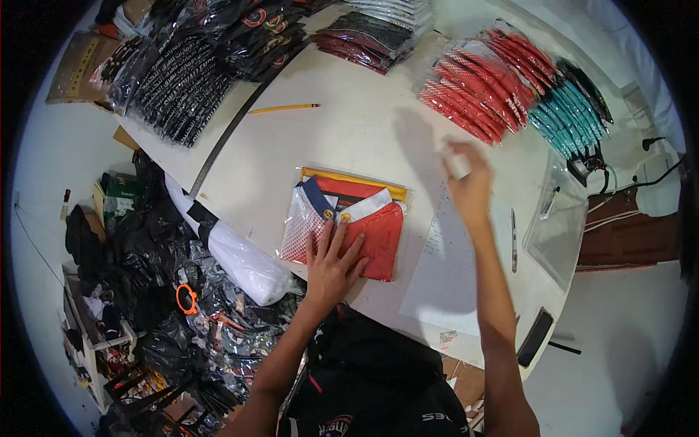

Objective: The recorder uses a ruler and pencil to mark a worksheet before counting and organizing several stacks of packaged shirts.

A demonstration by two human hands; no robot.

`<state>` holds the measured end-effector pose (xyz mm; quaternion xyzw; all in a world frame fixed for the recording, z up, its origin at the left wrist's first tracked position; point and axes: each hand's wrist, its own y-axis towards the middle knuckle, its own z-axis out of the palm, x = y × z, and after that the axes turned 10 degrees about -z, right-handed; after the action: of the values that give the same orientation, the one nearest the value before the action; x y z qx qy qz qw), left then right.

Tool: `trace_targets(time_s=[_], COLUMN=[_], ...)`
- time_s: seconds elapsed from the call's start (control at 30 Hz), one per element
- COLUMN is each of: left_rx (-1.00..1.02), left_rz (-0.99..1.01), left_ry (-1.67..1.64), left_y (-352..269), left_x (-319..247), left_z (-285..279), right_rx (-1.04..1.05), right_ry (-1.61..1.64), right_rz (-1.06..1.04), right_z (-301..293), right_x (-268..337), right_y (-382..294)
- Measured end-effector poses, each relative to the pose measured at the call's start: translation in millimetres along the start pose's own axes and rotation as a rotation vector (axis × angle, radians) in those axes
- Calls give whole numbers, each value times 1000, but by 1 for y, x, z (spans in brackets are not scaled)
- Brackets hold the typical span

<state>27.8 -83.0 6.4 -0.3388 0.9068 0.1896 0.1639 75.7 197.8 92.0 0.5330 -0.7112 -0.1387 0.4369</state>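
A folded red and white shirt with a blue and white collar lies in a clear plastic bag on the white table. My left hand rests on it, fingers spread, holding nothing. A yellow edge of cloth shows along the top of the bag. My right hand is raised over the upper part of the written paper sheets and is blurred. Its fingers are closed on a small white object, whose kind I cannot tell. A yellow pencil lies farther back on the table.
Bagged red shirts, teal garments and black garments are stacked around the table's far side. On the right are a pen, a clear plastic tray and a phone. A white plastic-wrapped roll borders the left edge.
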Motion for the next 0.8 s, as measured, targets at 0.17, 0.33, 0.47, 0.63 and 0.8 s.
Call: trace_targets(time_s=[0.17, 0.33, 0.47, 0.63, 0.8], left_rx=[15, 58, 40, -101, -151], left_rz=[-98, -95, -120, -211, -262], left_ry=[46, 65, 87, 148, 123], left_y=[-1, 7, 11, 53, 86], left_x=[-15, -27, -9, -1, 11], left_z=[7, 3, 0, 11, 21], right_rx=[377, 397, 56, -437, -293], right_ry=[160, 109, -185, -497, -402], right_rz=[-185, -146, -124, -194, 4], right_z=[62, 62, 42, -23, -44], right_x=[34, 21, -21, -115, -170], right_y=[-73, -81, -22, 93, 114])
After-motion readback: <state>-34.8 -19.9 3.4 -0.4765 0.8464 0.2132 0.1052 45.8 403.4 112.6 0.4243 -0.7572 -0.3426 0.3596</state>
